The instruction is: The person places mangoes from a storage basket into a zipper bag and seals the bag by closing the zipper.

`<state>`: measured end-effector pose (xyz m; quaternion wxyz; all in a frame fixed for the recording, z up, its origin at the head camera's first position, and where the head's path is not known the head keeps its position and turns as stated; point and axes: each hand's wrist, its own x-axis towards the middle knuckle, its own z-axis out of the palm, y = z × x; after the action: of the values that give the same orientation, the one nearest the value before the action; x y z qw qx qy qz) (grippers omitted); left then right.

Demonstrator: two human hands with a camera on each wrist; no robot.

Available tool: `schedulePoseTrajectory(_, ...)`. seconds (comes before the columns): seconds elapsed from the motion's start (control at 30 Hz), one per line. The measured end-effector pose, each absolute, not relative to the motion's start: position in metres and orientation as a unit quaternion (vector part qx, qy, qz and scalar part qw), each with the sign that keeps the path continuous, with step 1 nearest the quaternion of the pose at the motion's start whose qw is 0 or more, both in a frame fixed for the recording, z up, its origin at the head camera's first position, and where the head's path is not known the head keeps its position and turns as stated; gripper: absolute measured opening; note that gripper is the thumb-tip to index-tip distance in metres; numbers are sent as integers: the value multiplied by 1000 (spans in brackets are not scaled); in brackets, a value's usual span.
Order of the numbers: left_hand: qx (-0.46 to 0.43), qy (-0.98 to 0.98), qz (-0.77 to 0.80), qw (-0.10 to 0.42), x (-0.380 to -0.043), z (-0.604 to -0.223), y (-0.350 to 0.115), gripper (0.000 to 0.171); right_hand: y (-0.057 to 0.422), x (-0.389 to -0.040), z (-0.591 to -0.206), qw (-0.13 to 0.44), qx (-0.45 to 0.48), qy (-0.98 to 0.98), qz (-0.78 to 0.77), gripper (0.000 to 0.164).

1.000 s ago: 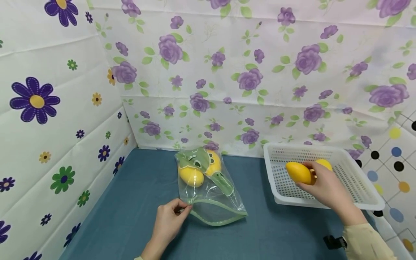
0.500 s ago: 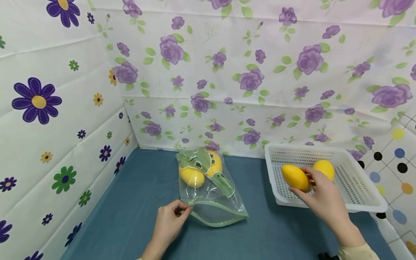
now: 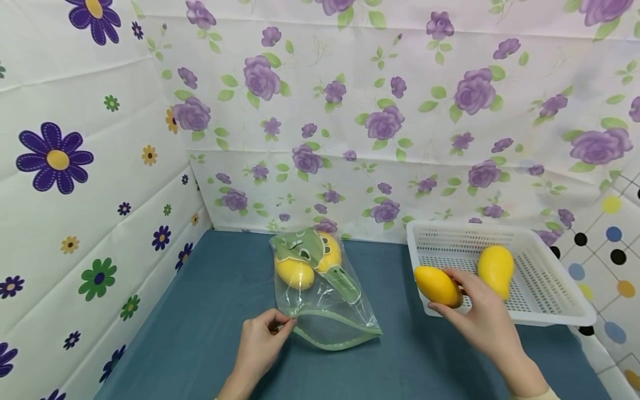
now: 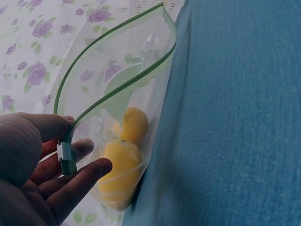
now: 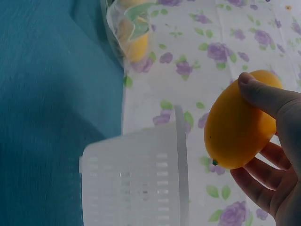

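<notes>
Swung leftward, 1 orange-yellow, oval mango-like fruit [image 3: 438,286] gripped in the right hand [image 3: 479,316] now overlaps the white, perforated plastic basket's [image 3: 552,272] front-left corner, seemingly nearer the clear, green-edged plastic zip bag [image 3: 322,299]; well apart, the left hand [image 3: 264,338] pinches the bag's corner. No lettering is legible.

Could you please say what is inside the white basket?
A yellow fruit lies inside the white basket. The right hand and its gripped fruit hide part of the basket floor, so anything there cannot be seen.
</notes>
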<state>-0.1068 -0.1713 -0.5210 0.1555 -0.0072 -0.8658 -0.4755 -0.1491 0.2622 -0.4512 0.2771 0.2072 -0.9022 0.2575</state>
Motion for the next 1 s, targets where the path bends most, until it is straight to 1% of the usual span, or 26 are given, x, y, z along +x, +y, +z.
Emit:
schedulePoseTrajectory(0.17,-7,-866,-475,156,-106,-521,-172,19,257,-147,-457,260,208,-907,260,83)
schedulePoseTrajectory(0.4,-11,-864,-478,155,-105,-522,-172,18,251,-147,-463,264,209,-903,266,83)
schedulePoseTrajectory(0.6,-9,-866,-475,156,-106,-522,-172,19,245,-147,-466,255,217,-903,269,81)
schedulePoseTrajectory(1.0,-12,-867,-474,156,-106,-521,-171,21,209,-138,-470,211,287,-892,277,78)
